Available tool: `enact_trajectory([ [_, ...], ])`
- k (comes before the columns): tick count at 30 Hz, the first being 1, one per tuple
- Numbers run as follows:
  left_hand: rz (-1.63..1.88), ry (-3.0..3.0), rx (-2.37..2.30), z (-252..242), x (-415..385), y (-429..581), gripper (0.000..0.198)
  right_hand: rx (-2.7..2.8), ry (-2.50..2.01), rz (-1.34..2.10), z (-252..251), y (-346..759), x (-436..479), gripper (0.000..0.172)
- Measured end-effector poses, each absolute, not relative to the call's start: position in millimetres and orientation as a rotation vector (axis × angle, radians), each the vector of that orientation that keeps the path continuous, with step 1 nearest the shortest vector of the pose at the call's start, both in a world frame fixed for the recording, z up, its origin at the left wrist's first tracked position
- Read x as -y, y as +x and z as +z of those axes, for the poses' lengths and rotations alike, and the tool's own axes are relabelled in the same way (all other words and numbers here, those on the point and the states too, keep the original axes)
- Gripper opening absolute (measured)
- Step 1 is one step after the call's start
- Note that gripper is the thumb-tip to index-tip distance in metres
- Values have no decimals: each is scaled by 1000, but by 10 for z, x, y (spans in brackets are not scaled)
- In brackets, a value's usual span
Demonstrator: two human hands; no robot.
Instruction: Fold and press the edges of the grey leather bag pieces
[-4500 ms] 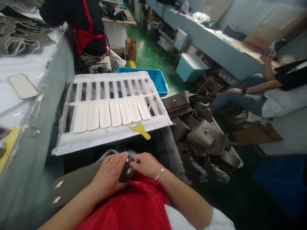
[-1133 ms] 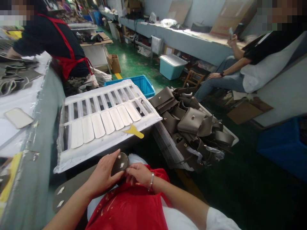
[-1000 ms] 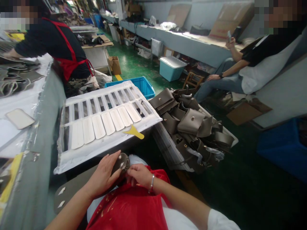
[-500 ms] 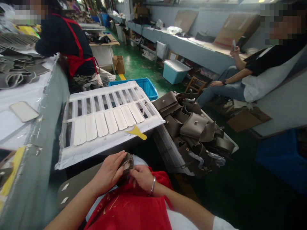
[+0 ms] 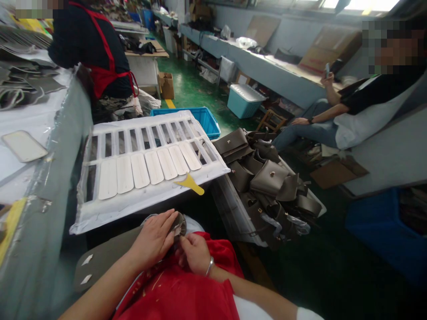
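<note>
**Both hands closed on a small flap over the lap**

The fingers of the left hand lie curled over a small rounded grey-brown leather flap, pressing it from above, while the fingers of the right hand pinch its lower edge from the other side; both hands are closed on the piece and touch each other there. The flap sits above the person's lap, just over a red apron, with a silver bangle on the right wrist. Under the left forearm lies a large flat grey-brown leather panel bearing two small white tabs near its left end.

Just beyond the hands, a white slotted plastic tray holds a row of cream oblong strips, and a yellow plastic scraper lies on its near edge. To the right, a heap of grey-brown leather bags fills a crate. On the left runs a grey bench. Farther off, a person in a red apron stands at the bench, a blue plastic bin sits on the green floor, and a seated person holds up a phone.
</note>
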State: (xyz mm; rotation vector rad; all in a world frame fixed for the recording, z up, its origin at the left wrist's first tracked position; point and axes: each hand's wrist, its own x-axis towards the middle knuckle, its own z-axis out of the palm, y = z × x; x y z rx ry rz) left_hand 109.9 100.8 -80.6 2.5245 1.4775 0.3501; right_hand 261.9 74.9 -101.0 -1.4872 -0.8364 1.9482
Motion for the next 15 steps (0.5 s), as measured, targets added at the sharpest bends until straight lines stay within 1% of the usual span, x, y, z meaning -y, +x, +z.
enact_trajectory([
  [3, 322, 2525, -1487, -810, -996, 1097, 45, 764, -1412, 1955, -1022, 2648, -715, 43],
  [6, 301, 2528, -1495, -815, -984, 1095, 45, 751, -1365, 1963, -1008, 2670, -704, 45],
  [13, 323, 2531, -1490, -826, -979, 1109, 45, 720, -1461, 1913, -973, 2635, -713, 26],
  [15, 342, 2533, -1486, -828, -980, 1119, 44, 689, -1475, 1927, -974, 2625, -725, 24],
])
